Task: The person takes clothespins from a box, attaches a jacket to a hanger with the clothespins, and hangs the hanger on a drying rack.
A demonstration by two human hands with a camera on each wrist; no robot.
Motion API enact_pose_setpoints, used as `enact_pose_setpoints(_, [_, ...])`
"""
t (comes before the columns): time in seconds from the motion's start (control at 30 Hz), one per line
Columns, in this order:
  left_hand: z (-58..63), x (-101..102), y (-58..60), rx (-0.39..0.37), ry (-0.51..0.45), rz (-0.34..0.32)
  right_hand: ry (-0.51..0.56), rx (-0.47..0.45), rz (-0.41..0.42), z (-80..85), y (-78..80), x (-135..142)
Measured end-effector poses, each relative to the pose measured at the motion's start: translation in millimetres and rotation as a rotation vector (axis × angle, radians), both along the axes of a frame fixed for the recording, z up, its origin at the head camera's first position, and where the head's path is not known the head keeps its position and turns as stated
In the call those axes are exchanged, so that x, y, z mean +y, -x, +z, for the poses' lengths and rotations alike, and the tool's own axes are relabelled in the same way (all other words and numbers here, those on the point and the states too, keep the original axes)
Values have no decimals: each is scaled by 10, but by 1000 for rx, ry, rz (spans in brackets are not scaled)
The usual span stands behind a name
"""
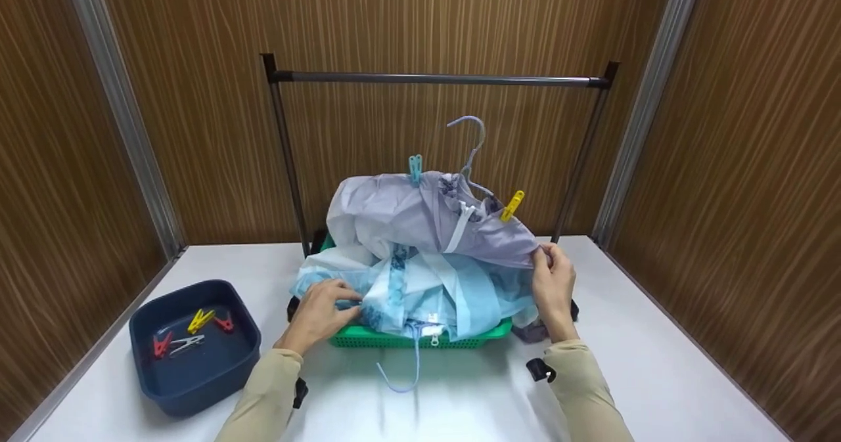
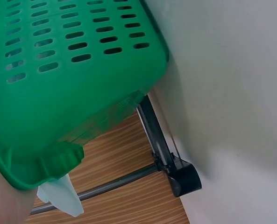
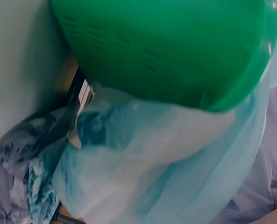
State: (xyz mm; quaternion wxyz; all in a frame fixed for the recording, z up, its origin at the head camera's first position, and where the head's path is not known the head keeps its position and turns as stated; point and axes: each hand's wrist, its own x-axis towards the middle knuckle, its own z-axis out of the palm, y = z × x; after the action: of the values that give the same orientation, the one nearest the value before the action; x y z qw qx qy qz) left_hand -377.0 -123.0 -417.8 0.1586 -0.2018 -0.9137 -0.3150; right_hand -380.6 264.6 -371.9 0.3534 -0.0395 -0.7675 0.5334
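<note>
The right hand [image 1: 555, 281] is pinching the edge of a lavender garment [image 1: 387, 202] between thumb and curled fingers, while the left hand [image 1: 322, 310] is resting beside a light-blue garment [image 1: 476, 297], its fingers loosely bent and the thumb standing apart from them — whether its fingertips are touching the cloth is hard to tell. The lavender garment is lying over the back part of the light-blue one, and both are heaping above a green basket [image 1: 420, 342] on the white surface [image 1: 657, 363]. A hanger [image 1: 476, 143] is poking up from the lavender neckline, with a teal clip [image 1: 415, 168] and a yellow clip [image 1: 512, 206] sitting on either side of it. Another hanger hook [image 1: 417, 370] is hanging down past the basket's front rim. Near the left forearm, a navy bin [image 1: 197, 389] is holding red, yellow and greyish clips — and behind the clothes a dark rack [image 1: 433, 78] is standing.
</note>
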Motion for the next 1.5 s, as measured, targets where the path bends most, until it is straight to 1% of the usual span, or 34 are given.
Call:
enact_pose_setpoints(0.2, [14, 45, 0, -8, -10, 7, 0, 22, -68, 73, 5, 179])
enact_pose_setpoints(0.4, [27, 66, -2, -30, -1, 25, -1, 70, -194, 198, 32, 377])
enact_pose_setpoints(0.6, [25, 48, 2, -34, -20, 33, 21, 96, -271, 301, 64, 550])
enact_pose_setpoints(0.77, [32, 18, 18, -27, -16, 30, 71, 91, -328, 345, 107, 637])
enact_pose_setpoints(0.9, [33, 19, 16, -44, -20, 45, 106, 98, -358, 386, 165, 701])
enact_pose_setpoints(1.1, [28, 46, 6, -36, 0, 59, 130, 165, -415, 479, 274, 828])
enact_pose_setpoints(1.27, [28, 62, 14, -20, 10, 62, 147, 208, -483, 554, 368, 968])
enact_pose_setpoints(1.37, [22, 60, 19, -19, 14, 63, 137, 234, -522, 612, 397, 1049])
enact_pose_setpoints(1.5, [13, 53, 27, -21, 18, 61, 105, 274, -560, 733, 412, 1126])
